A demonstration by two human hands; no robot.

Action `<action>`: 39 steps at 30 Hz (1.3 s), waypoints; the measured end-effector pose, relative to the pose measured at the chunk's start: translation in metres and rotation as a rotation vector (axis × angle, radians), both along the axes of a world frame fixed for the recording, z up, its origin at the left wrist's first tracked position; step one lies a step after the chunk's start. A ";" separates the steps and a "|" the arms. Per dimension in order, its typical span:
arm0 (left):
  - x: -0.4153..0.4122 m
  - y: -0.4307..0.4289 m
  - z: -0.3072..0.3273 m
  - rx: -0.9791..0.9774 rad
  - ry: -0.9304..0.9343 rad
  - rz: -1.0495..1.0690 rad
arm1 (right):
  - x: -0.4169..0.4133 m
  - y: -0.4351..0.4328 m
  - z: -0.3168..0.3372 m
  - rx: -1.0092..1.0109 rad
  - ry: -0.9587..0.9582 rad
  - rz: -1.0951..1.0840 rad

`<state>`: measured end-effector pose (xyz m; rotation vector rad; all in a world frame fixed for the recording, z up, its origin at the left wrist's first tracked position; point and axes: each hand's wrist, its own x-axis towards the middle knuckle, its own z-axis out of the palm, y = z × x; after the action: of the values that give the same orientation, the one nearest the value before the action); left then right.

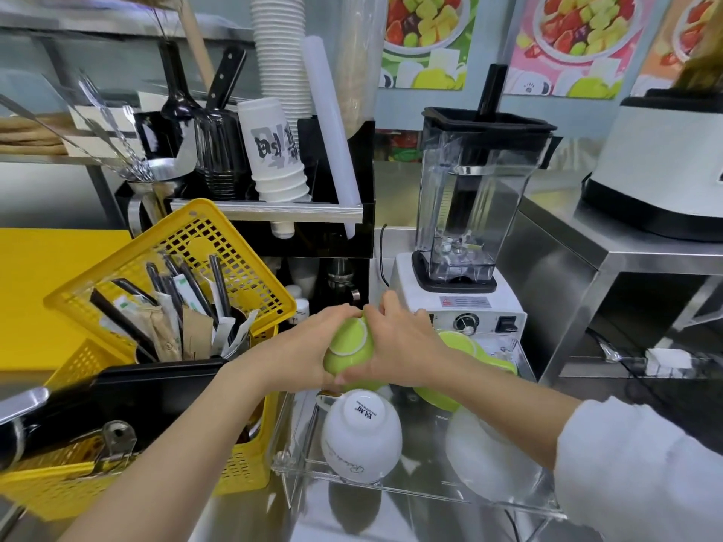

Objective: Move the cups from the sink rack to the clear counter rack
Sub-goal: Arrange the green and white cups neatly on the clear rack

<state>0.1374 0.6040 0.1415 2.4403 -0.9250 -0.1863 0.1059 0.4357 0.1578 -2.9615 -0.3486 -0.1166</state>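
Both hands hold one upside-down green cup (349,348) above the far left part of the clear counter rack (297,469). My left hand (301,352) grips its left side and my right hand (399,346) its right side. A white cup (362,436) stands upside down in the rack just below. Another green cup (459,343) and a white cup (481,455) sit in the rack to the right, partly hidden by my right forearm. The sink rack is not in view.
A yellow basket (176,244) of wrapped straws and utensils stands close on the left. A blender (469,213) stands right behind the rack. A black shelf with stacked paper cups (274,150) rises at the back, and a steel stand (626,252) is at the right.
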 end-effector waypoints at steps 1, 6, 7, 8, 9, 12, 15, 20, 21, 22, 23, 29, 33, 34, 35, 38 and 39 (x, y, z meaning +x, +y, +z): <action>0.001 0.001 0.000 0.020 0.009 0.008 | 0.000 0.000 0.000 0.015 0.032 -0.012; 0.009 0.007 0.000 0.108 0.053 0.001 | 0.006 -0.010 0.008 0.174 0.280 0.004; 0.011 0.008 0.000 0.123 0.059 0.000 | 0.008 -0.012 0.009 0.186 0.296 0.026; 0.013 0.008 0.001 0.134 0.070 0.002 | 0.010 -0.015 0.011 0.206 0.305 0.036; 0.015 0.007 0.002 0.144 0.084 0.005 | 0.012 -0.019 0.012 0.224 0.315 0.039; 0.019 0.005 0.002 0.180 0.116 0.006 | 0.015 -0.027 0.011 0.209 0.331 0.054; 0.023 0.001 0.003 0.213 0.122 -0.005 | 0.015 -0.027 0.005 0.139 0.313 0.080; 0.020 -0.001 0.006 0.271 0.123 0.032 | 0.010 -0.029 0.009 0.102 0.279 0.115; 0.017 -0.001 0.007 0.283 0.112 0.050 | 0.007 -0.030 0.011 0.089 0.253 0.127; 0.012 -0.001 0.009 0.284 0.099 0.071 | 0.004 -0.030 0.012 0.096 0.216 0.144; 0.008 -0.001 0.012 0.270 0.080 0.098 | -0.001 -0.029 0.014 0.130 0.189 0.173; -0.048 0.008 0.024 0.019 -0.153 0.415 | -0.024 -0.028 0.025 0.140 0.535 0.416; -0.098 0.007 0.026 0.135 -0.108 0.477 | -0.030 -0.033 0.023 0.111 0.601 0.444; -0.108 0.003 0.022 0.211 -0.148 0.505 | -0.032 -0.033 0.021 0.095 0.577 0.439; -0.117 -0.003 0.017 0.276 -0.190 0.522 | -0.033 -0.033 0.019 0.084 0.560 0.434; -0.134 -0.024 -0.001 0.309 -0.216 0.554 | -0.038 -0.030 0.012 0.077 0.533 0.438; -0.135 -0.029 -0.006 0.304 -0.209 0.571 | -0.040 -0.029 0.011 0.077 0.517 0.437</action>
<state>0.0023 0.5750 0.1353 2.9371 -0.2549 0.1456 0.0656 0.4064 0.1693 -2.6284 -0.8633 0.6510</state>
